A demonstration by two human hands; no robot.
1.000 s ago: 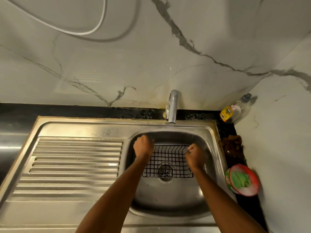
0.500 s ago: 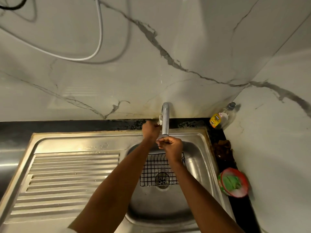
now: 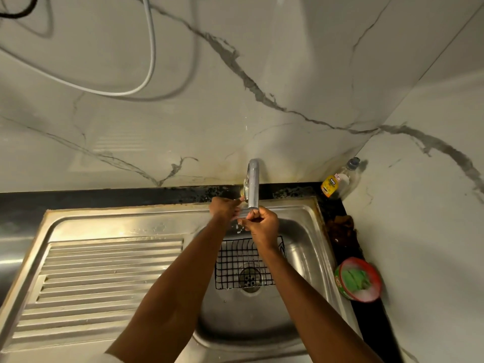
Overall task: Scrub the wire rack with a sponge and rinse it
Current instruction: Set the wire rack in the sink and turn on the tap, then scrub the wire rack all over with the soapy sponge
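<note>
A black wire rack lies flat in the sink basin over the drain — light, stiff and probably slick when wet, best taken by its rim wires at two sides. Beyond it, the right hand, fingers curled, hovers under the tap spout; the left hand pinches at the tap's base. A second ago both hands gripped the rack — now they have let go and risen to the tap.

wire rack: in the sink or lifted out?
In. The black wire rack lies flat on the steel sink basin floor over the drain; neither hand holds it, both are up at the chrome tap.
</note>
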